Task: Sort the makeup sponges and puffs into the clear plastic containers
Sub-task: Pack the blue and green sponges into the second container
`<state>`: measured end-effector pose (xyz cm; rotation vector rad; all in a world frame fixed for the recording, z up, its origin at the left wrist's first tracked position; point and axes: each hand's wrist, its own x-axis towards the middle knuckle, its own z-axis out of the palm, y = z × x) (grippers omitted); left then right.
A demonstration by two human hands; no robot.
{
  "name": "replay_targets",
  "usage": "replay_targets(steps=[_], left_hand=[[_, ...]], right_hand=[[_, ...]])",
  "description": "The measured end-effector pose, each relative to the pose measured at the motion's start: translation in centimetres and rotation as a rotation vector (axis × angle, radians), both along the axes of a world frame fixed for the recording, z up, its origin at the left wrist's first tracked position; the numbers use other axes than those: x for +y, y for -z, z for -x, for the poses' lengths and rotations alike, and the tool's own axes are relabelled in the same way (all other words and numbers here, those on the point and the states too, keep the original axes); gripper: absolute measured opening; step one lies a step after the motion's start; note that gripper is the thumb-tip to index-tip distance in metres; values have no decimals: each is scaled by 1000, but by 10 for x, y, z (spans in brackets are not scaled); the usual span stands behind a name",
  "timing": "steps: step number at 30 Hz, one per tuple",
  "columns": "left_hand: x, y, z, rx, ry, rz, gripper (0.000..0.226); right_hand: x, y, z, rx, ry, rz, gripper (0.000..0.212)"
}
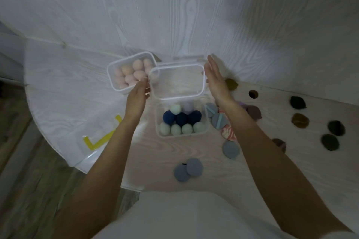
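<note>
An empty clear container [177, 81] is held above the pale wooden table [155, 151] between both hands. The left hand [137, 96] is set against its left side, fingers curled at the rim — how firmly it is gripped cannot be told. The right hand [215, 79] is pressed flat to the right side, fingers straight. Just beneath, a second container [182, 120] is seen filled with navy, mint and lilac sponges; a third container [132, 72], to the left, is filled with pink sponges. Grey-blue puffs [188, 169] and dark puffs [330, 141] are scattered to the right — well apart from the containers.
</note>
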<state>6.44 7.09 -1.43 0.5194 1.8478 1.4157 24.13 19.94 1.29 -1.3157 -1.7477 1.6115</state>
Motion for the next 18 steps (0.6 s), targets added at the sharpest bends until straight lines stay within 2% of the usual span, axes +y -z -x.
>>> replay_targets(steps=[2,5,6,7,8,10,11,13,18], left_hand=[[-10,0,-5,-66,-39,-44,41],[-39,9,-15,-59,19,-2,43],[-48,15,-19,7,76,18,37],[-57,20,-23,134,161,56,29],[-64,24,-28,297,273,99,31],[-74,37,-38,600,503,163,67],[-77,43,-42,688,559,190,79],[-80,49,-46,719,566,213,89],[-76,46,-47,703,585,307,91]], right_hand=[[-17,4,-22,18,4,-108,39],[-51,21,-61,26,-34,-229,43],[-60,30,-72,-34,-104,-292,42],[-70,39,-80,-129,-185,-365,41],[-78,47,-85,-250,-267,-452,43],[-92,58,-91,-495,-400,-593,58],[-98,60,-92,-569,-431,-641,65],[-100,61,-91,-645,-467,-700,68],[-103,66,-79,-734,-473,-742,65]])
